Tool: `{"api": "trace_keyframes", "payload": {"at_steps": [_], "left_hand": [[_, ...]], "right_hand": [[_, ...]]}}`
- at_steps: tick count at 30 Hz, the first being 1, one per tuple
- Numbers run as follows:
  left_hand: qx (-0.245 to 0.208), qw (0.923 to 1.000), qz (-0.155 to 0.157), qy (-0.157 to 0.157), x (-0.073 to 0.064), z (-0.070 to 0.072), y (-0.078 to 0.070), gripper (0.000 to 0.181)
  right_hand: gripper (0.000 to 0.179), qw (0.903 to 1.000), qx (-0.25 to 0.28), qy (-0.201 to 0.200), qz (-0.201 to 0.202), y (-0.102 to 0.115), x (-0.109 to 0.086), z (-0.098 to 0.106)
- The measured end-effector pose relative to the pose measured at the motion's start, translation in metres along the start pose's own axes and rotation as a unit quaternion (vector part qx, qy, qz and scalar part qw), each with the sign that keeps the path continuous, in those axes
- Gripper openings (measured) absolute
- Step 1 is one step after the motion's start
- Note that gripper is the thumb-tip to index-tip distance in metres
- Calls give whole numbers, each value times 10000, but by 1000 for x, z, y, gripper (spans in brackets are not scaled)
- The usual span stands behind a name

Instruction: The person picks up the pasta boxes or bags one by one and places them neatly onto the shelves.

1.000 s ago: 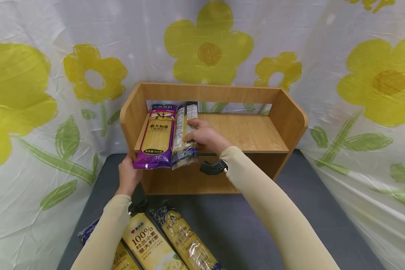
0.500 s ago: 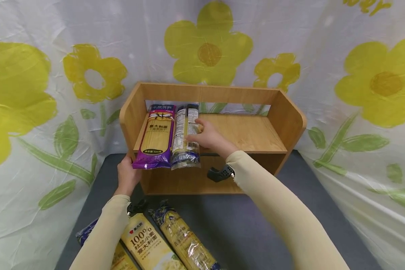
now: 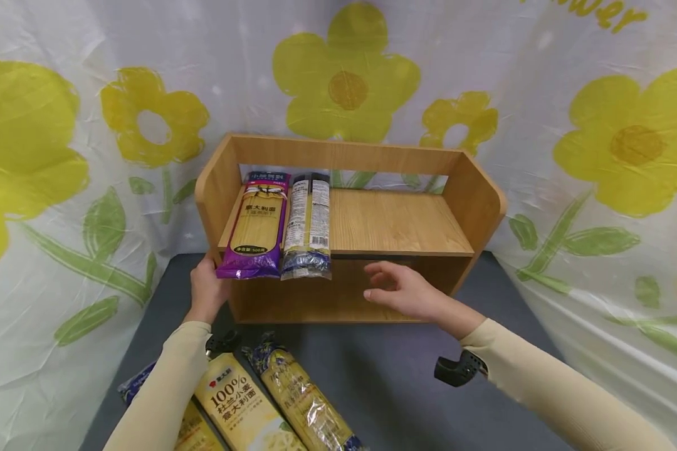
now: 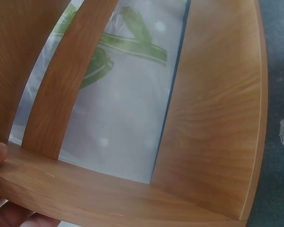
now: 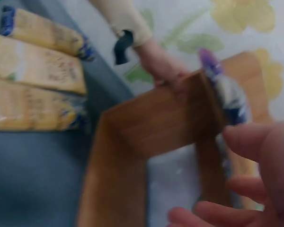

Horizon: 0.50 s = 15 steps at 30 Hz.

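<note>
A purple pasta packet (image 3: 255,228) and a clear packet with its printed label side up (image 3: 308,225) lie side by side on the upper board of a wooden shelf (image 3: 403,219). Their lower ends jut past the board's front edge. My left hand (image 3: 207,291) grips the shelf's left side panel (image 4: 99,194), thumb on one face and fingers on the other in the left wrist view. My right hand (image 3: 406,291) holds nothing; its fingers are loosely bent in front of the lower compartment, apart from the packets.
On the dark table (image 3: 395,388) in front of the shelf lie a yellow pasta packet (image 3: 242,401), a clear-wrapped one (image 3: 304,398) to its right and another (image 3: 194,432) partly behind my left sleeve. A flowered curtain (image 3: 248,75) hangs behind.
My right hand has let go of the label-side-up packet and drawn back to the right and down. That packet now lies straighter beside the purple one. My left hand keeps its grip.
</note>
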<state>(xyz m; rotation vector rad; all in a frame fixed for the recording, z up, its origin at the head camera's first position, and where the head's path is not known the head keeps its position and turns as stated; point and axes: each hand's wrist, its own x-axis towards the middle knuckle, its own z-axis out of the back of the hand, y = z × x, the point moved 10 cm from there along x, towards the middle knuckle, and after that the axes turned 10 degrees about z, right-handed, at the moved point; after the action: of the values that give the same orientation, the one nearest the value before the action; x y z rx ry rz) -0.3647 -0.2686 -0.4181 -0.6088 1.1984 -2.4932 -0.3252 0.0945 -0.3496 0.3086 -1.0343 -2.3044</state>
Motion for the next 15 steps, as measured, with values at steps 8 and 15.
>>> {"api": "trace_keyframes", "payload": {"at_steps": [8,15], "left_hand": [[36,10000,-9,-17,0,3,0,25],[54,10000,32,12,-1,1,-3,32]], "right_hand": [[52,9938,675,866,-152,-58,-32,-61],[56,9819,1287,1281,-542,-87,-44,-136]]}}
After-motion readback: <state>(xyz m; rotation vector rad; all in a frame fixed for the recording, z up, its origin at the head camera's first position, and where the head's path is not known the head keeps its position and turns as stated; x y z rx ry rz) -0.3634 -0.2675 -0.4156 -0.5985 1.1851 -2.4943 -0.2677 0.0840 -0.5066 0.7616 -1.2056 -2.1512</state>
